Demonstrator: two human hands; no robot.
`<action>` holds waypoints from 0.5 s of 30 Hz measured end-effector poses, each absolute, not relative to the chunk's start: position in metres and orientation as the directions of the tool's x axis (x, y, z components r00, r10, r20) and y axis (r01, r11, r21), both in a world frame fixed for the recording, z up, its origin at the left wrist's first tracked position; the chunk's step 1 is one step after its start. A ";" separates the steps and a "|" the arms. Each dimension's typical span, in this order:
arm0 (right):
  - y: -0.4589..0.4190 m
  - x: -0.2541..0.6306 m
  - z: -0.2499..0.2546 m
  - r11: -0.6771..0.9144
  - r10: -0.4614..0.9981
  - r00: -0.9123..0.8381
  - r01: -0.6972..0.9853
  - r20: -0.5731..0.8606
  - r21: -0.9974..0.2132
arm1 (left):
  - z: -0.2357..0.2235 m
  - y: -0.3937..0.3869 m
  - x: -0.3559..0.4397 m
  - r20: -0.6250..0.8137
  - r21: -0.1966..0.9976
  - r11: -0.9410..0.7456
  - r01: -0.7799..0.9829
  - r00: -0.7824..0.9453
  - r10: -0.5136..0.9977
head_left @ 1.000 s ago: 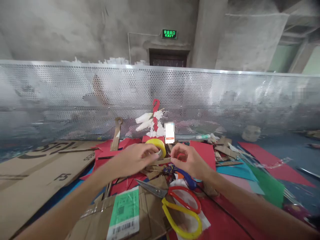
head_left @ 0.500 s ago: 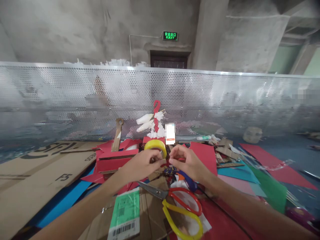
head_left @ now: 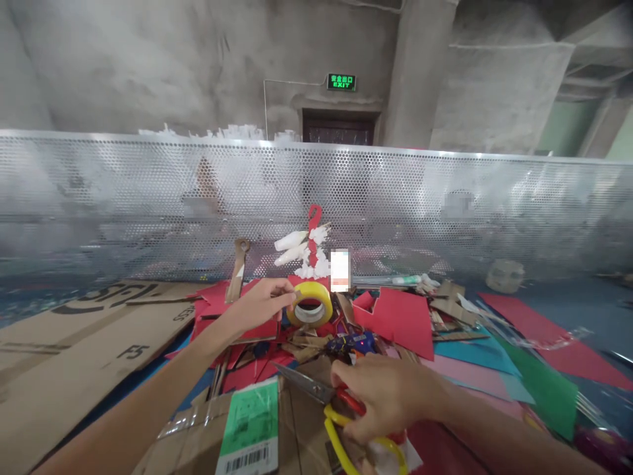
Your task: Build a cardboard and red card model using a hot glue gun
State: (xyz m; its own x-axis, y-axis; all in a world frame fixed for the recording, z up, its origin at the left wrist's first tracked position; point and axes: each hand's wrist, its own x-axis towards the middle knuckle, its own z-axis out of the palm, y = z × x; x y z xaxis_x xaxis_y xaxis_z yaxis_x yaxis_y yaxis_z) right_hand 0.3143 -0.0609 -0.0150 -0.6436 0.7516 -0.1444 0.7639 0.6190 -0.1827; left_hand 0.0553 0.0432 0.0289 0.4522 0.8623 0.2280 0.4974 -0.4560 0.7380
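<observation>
A roll of yellow tape stands tilted, its round hole facing me. My left hand is closed at the roll's upper left edge, fingertips pinched against it. Scissors with one red and one yellow handle lie over the cardboard, blades pointing up and left. My right hand is closed over the red handle, covering most of it. Between the roll and the scissors lies a blue hot glue gun. A flat piece of brown cardboard with a green-and-white label is in front.
Behind the roll stands a red hook-shaped piece with white tufts, a phone beside it. A large carton lies left; red, blue and green sheets lie right. A perforated metal panel runs across the back.
My hands have parted. The left moved up and left to the tape roll's edge; the right came down onto the scissors' handles, uncovering the glue gun.
</observation>
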 end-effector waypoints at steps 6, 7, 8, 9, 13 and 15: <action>-0.052 0.313 -0.016 0.436 0.839 -0.528 0.799 -0.135 -0.414 | 0.048 0.051 0.032 0.337 0.760 -0.461 0.459 0.329 0.882; -0.049 0.313 -0.017 0.393 0.837 -0.529 0.760 -0.141 -0.517 | 0.052 0.052 0.027 0.359 0.766 -0.460 0.450 0.295 0.886; -0.045 0.313 -0.019 0.335 0.826 -0.540 0.698 -0.159 -0.632 | 0.056 0.052 0.023 0.384 0.772 -0.461 0.436 0.258 0.887; -0.041 0.313 -0.020 0.263 0.811 -0.559 0.615 -0.175 -0.743 | 0.059 0.053 0.019 0.409 0.776 -0.468 0.423 0.227 0.884; -0.032 0.310 -0.023 0.113 0.821 -0.565 0.296 -0.079 -0.949 | 0.063 0.052 0.013 0.466 0.778 -0.487 0.397 0.155 0.871; -0.032 0.309 -0.022 0.186 0.851 -0.526 0.265 0.020 -0.946 | 0.062 0.049 0.017 0.453 0.785 -0.474 0.399 0.153 0.878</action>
